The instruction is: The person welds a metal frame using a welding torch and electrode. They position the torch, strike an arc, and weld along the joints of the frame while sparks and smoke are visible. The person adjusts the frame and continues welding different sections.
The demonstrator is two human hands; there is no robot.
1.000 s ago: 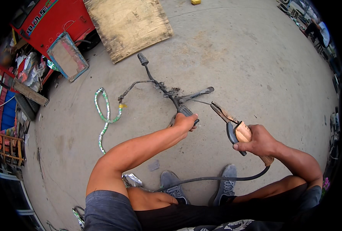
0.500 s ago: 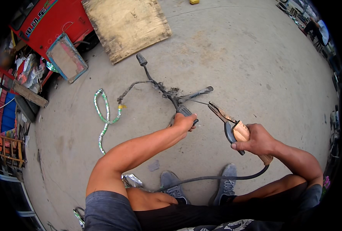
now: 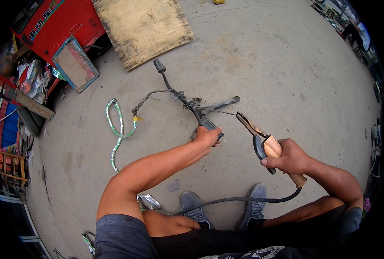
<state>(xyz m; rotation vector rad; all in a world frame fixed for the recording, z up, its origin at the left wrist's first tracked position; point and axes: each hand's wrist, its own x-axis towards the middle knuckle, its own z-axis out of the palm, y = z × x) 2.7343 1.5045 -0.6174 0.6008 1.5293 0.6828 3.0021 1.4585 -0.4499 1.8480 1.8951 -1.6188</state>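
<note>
My left hand (image 3: 208, 136) is closed around the near rubber-covered end of a dark bent metal bar assembly (image 3: 192, 108), which looks like a footrest bar with pegs. At its far end sits another ribbed rubber peg (image 3: 159, 66); a short tube (image 3: 226, 103) branches off to the right. In my right hand (image 3: 289, 156) is a welding electrode holder (image 3: 272, 146), its tan grip wrapped by my fingers. The holder's jaws clamp a thin welding rod (image 3: 220, 112), which points left toward the bar's middle joint. Whether the rod's tip touches the metal I cannot tell.
A foil-wrapped green and silver cable (image 3: 114, 153) runs to the bar's left arm. The holder's black cable (image 3: 239, 199) crosses above my shoes (image 3: 254, 207). A plywood board (image 3: 144, 32) and a red vehicle (image 3: 58, 26) stand beyond. A person (image 3: 360, 36) sits far right.
My right hand, with the electrode holder and rod, has shifted slightly right. My left hand and the metal bar stay put.
</note>
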